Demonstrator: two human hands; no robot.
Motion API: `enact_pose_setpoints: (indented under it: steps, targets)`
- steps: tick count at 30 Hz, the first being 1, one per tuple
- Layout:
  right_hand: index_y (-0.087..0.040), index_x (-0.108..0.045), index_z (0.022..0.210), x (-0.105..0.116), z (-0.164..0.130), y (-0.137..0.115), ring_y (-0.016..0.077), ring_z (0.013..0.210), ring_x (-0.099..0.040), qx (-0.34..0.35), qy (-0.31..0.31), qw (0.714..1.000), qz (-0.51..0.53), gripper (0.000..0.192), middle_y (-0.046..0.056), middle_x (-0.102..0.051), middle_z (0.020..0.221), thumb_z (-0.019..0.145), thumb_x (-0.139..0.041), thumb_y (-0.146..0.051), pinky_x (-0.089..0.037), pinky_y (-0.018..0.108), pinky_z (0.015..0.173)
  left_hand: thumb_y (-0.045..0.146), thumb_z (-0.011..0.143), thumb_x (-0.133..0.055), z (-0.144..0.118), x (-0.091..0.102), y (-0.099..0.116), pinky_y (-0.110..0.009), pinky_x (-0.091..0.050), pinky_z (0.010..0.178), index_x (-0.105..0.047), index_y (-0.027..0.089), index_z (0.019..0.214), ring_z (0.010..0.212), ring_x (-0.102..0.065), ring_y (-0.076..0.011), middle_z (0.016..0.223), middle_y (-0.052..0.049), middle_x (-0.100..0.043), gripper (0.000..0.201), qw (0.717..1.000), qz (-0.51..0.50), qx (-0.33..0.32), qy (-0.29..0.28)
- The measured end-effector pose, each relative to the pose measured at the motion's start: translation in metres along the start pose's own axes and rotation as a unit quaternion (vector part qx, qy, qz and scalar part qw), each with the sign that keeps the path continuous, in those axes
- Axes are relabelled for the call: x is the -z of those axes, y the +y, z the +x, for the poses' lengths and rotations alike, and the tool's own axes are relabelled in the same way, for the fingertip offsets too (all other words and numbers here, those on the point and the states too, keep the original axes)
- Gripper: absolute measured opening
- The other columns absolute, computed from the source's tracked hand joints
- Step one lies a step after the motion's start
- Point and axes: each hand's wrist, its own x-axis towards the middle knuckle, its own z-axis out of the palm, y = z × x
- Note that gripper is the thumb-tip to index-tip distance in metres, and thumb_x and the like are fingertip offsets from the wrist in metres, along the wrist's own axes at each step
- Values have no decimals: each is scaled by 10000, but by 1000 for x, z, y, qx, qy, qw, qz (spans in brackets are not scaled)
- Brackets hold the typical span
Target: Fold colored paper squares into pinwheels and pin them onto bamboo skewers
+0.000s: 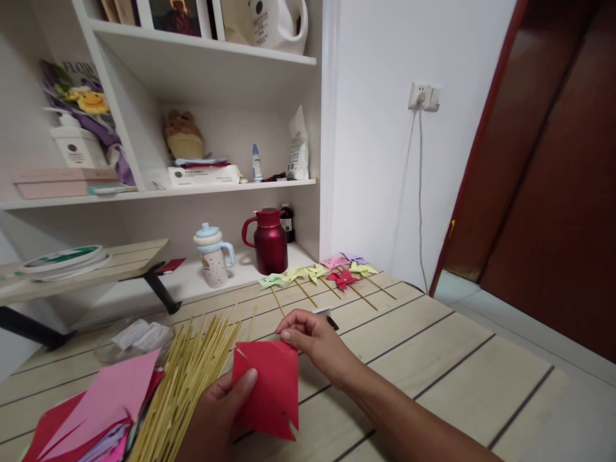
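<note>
Near, one red paper square (269, 391), slit at corners, was held above the slatted tabletop (457, 378), its left edge clamped between thumb and fingers of the left hand (221, 407), with thumb and fingers of the right hand (310, 337) closed on its far right corner. To the left, one stack of coloured paper (103, 401), pink uppermost, lay beside a bundle of thin sticks (187, 378). Farther off were assorted paper pinwheels (342, 278) on sticks, then one speckled mug (214, 264) left of one dark-red jug (271, 244).
</note>
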Motion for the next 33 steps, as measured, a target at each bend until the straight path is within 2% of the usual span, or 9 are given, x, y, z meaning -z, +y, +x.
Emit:
enact_pose_setpoints:
  steps: [3,6,8,10,13,18,22,27,33]
  targets:
    - [-184,-641,952,1,1,4,119,602,-595,12,15,1000,5,329,-24,-625,709,879,-610,-503,-447,242,619,451,628,-761,-5,9,2,-459,-488,1015,-794,245,851,1094,-661,-359,1006,-90,-790,305,997,33,-50,43]
    - [-202,-562,1101,1,1,12,129,537,-633,7,8,1000,8,384,9,-689,804,917,-532,-539,-482,276,590,246,543,-761,-8,25,2,-468,-299,1174,-816,295,875,1179,-616,-375,1124,-54,-769,339,957,190,-185,120]
    - [-212,-532,1165,0,1,17,123,528,-634,12,-7,1000,-8,391,17,-697,848,906,-564,-503,-498,283,588,221,493,-754,-6,34,2,-540,-238,1191,-818,289,913,1174,-613,-415,1134,-61,-763,430,942,227,-205,142]
    - [-224,-520,1218,-3,0,22,117,535,-631,18,-29,999,-26,407,11,-686,869,886,-606,-442,-510,288,593,213,470,-753,-4,37,2,-574,-181,1202,-818,286,913,1159,-616,-432,1101,-53,-772,453,946,204,-197,156]
    - [-243,-511,1270,-9,-3,26,116,559,-627,16,-60,997,-37,431,0,-661,880,869,-621,-355,-511,290,595,196,479,-781,-2,36,0,-514,-113,1230,-819,277,879,1191,-594,-404,1057,-34,-784,410,963,119,-181,158]
    - [-265,-587,1254,-11,-7,20,100,653,-582,50,-57,989,-127,447,16,-626,1002,815,-634,-191,-472,279,653,162,549,-767,2,39,-14,-530,-186,1215,-791,273,913,1363,-457,-372,1162,-21,-749,382,968,35,-174,176]
    - [-273,-582,1273,-13,-10,11,98,678,-530,56,-50,985,-154,512,25,-602,1054,782,-639,-140,-459,278,673,95,501,-740,6,45,-22,-510,-260,1203,-793,280,868,1378,-444,-375,1134,-15,-762,415,975,11,-161,155]
    - [-281,-614,1250,-16,-12,10,91,659,-517,64,-78,981,-166,517,28,-607,1073,765,-610,-101,-444,263,646,78,507,-723,3,50,-21,-496,-370,1149,-789,278,874,1392,-430,-366,1167,-30,-751,423,978,-16,-153,139]
    - [-201,-608,1199,-12,-7,19,136,649,-623,-7,-82,996,-29,374,-18,-621,771,858,-632,-351,-468,286,660,146,588,-705,14,48,-30,-547,-466,1058,-780,291,955,1315,-520,-380,1174,-14,-744,401,981,18,-142,134]
